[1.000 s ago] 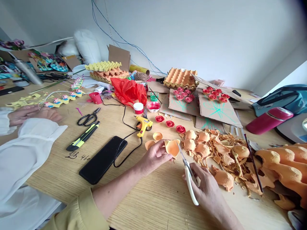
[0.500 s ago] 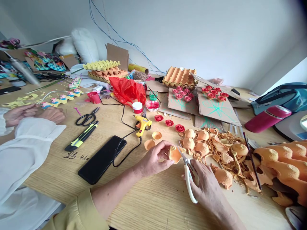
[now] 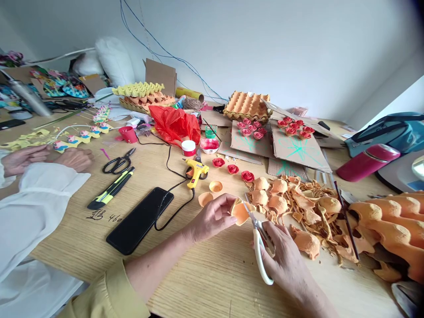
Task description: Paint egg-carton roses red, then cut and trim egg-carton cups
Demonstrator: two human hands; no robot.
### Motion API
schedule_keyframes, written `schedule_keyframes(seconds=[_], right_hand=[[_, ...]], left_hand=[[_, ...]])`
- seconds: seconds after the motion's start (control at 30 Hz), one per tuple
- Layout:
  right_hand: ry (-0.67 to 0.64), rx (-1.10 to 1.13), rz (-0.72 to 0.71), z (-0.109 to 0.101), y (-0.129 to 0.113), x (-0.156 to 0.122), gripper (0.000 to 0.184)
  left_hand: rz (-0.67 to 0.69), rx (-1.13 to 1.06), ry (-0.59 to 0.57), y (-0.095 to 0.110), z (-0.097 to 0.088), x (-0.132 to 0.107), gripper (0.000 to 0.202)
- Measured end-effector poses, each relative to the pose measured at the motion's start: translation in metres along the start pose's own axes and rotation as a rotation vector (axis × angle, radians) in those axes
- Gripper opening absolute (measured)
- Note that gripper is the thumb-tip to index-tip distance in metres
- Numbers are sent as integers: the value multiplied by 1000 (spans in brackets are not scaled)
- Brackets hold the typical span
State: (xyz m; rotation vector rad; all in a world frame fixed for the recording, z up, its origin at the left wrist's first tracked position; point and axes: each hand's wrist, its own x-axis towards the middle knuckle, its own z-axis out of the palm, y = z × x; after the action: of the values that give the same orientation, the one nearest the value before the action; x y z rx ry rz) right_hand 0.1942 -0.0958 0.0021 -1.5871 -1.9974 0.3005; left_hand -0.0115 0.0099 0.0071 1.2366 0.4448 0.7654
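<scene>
My left hand (image 3: 212, 217) pinches an orange egg-carton cup (image 3: 239, 211) just above the wooden table (image 3: 198, 282). My right hand (image 3: 285, 260) grips white-handled scissors (image 3: 260, 247), whose blades reach into the cup's edge. A heap of orange carton cups and trimmings (image 3: 304, 207) lies right behind the scissors. Two small cut orange cups (image 3: 210, 192) and three red paper roses (image 3: 232, 168) rest just beyond my left hand.
A black phone (image 3: 141, 219), yellow glue gun (image 3: 196, 170) with its cord, utility knife (image 3: 109, 193) and black scissors (image 3: 118, 161) lie to the left. Another person's white sleeve (image 3: 29, 212) and hands (image 3: 49, 157) occupy the far left. Cardboard with red roses (image 3: 278, 141), egg trays (image 3: 247, 106) and a red bottle (image 3: 367, 161) stand behind.
My left hand has turned the orange cup, and the scissors have closed in on its edge. The view has drifted slightly.
</scene>
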Motion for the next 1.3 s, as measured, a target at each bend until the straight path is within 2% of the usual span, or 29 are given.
schedule_keyframes(seconds=[0.47, 0.63, 0.87, 1.3], right_hand=[[29, 61, 49, 2, -2, -5, 38], [47, 50, 29, 3, 0, -3, 33], [29, 30, 11, 3, 1, -2, 25], [-11, 83, 147, 4, -5, -4, 39]], left_hand=[[60, -94, -7, -12, -4, 3, 40], [68, -50, -11, -6, -3, 2, 33], [82, 6, -82, -4, -1, -1, 32], [9, -46, -5, -5, 0, 0, 38]])
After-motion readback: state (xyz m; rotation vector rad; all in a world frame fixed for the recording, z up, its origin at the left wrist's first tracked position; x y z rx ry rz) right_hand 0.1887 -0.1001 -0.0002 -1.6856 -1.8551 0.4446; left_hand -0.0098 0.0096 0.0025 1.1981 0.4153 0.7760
